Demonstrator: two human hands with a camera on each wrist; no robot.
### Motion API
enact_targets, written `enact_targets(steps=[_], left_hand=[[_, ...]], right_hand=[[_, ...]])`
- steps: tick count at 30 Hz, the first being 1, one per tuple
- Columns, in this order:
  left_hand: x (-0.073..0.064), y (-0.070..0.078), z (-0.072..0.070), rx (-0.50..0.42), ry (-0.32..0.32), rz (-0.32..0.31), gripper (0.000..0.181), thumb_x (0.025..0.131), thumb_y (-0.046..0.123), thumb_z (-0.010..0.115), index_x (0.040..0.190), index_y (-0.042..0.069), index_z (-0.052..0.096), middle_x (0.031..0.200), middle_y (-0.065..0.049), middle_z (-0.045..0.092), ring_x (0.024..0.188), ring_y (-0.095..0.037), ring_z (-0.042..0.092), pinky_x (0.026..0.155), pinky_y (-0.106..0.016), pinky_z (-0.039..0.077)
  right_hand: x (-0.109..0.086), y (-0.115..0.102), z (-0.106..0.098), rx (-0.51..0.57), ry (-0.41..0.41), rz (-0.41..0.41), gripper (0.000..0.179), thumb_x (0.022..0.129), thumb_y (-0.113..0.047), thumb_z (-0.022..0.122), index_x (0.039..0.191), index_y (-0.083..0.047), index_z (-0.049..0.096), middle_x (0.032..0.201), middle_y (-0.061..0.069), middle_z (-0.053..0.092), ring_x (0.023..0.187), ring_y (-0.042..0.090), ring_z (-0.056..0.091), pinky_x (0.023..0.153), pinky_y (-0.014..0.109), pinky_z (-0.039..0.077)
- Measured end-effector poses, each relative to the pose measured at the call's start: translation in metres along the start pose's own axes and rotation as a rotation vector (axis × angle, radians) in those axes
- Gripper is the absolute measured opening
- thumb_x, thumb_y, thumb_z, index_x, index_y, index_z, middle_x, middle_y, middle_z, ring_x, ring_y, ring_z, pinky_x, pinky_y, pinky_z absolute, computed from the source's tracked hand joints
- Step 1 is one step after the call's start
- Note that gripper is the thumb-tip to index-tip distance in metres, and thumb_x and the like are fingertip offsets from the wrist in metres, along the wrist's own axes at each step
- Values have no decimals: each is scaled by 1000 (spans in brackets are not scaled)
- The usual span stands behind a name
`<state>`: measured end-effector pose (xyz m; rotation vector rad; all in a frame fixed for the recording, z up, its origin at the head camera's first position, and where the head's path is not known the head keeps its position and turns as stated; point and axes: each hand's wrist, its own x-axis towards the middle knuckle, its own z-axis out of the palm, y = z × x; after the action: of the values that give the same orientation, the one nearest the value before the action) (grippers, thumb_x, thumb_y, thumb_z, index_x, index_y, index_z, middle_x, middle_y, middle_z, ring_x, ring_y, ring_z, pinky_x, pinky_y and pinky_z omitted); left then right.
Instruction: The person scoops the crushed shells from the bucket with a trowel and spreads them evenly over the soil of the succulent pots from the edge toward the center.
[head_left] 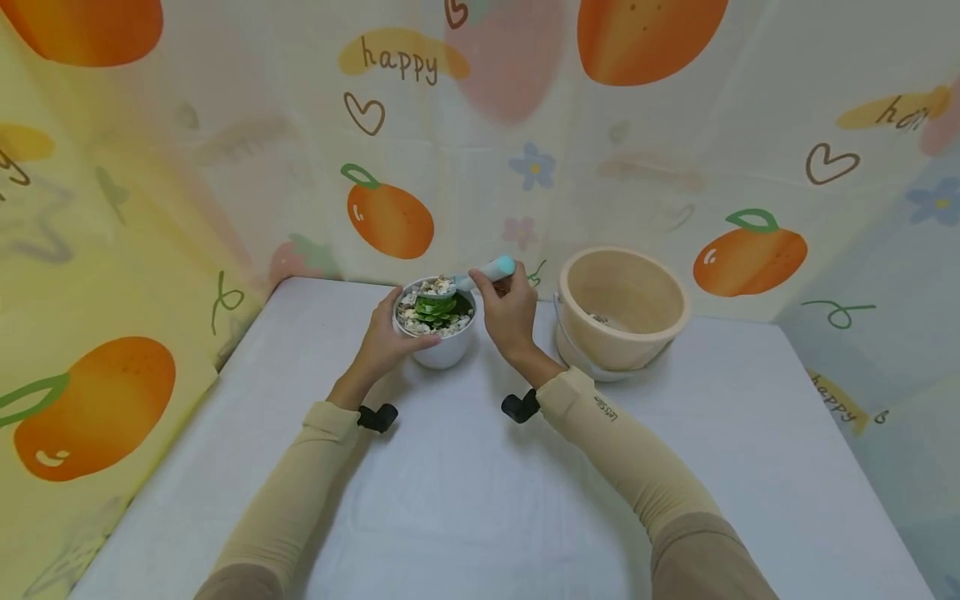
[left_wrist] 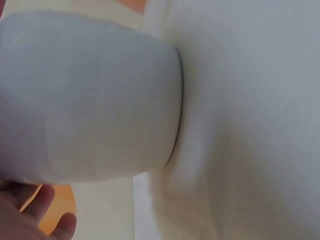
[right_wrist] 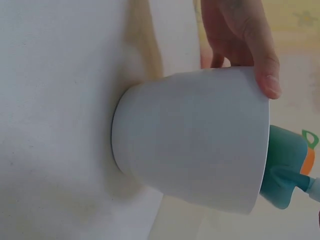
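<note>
A white flowerpot [head_left: 442,354] stands upright at the table's back edge, holding a green succulent [head_left: 437,311] ringed by pale pebbles [head_left: 411,322]. My left hand [head_left: 384,337] holds the pot at its left side, thumb along the front rim; in the right wrist view that thumb [right_wrist: 267,75] lies at the rim. My right hand [head_left: 512,315] grips the light handle of a small trowel [head_left: 497,268] with a turquoise end. The trowel's teal blade [right_wrist: 285,162] is over the pot's opening, with pebbles on it in the head view. Right fingers are partly hidden.
Right of the pot stands a beige bucket [head_left: 622,346] with a white handle hanging down its front and a few small bits visible inside. A white cloth covers the table [head_left: 480,500]. A fruit-patterned curtain [head_left: 480,167] hangs directly behind.
</note>
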<state>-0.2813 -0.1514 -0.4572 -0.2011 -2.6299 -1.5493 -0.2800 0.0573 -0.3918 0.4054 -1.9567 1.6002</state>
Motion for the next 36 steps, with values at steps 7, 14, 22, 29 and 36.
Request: enact_targets(steps=[7, 14, 22, 29, 36], left_hand=[[-7, 3, 6, 62, 61, 32, 111, 70, 38, 86, 152, 1, 22, 150, -23, 33, 138, -37, 31, 113, -57, 30], [-1, -1, -6, 63, -55, -10, 112, 73, 41, 84, 155, 6, 16, 156, -20, 25, 143, -36, 25, 115, -60, 25], [3, -1, -7, 21, -77, -40, 116, 71, 43, 84, 156, 8, 14, 159, -18, 22, 146, -35, 23, 117, -60, 22], [-2, 2, 1, 17, 24, 6, 111, 70, 41, 86, 153, 4, 21, 154, -19, 31, 141, -35, 28, 116, -57, 26], [-7, 3, 12, 75, 94, 11, 111, 71, 45, 84, 153, 4, 21, 153, -19, 31, 141, -36, 28, 114, -58, 29]], right_hand=[[0, -1, 2, -35, 1, -48, 32, 90, -24, 70, 100, 3, 58, 86, 17, 71, 78, 25, 71, 71, 34, 58], [-2, -1, 3, -64, -19, -70, 31, 91, -22, 70, 101, 5, 58, 87, 19, 71, 78, 27, 72, 71, 35, 59], [0, -2, 3, -53, -14, -73, 32, 90, -22, 71, 102, 5, 58, 88, 19, 72, 80, 27, 73, 73, 34, 59], [2, -3, 3, -36, 0, -108, 31, 89, -21, 72, 102, 5, 58, 86, 19, 72, 78, 27, 73, 71, 34, 59], [2, -1, 3, -25, 5, -74, 31, 89, -21, 72, 102, 4, 59, 85, 18, 73, 77, 26, 73, 71, 35, 59]])
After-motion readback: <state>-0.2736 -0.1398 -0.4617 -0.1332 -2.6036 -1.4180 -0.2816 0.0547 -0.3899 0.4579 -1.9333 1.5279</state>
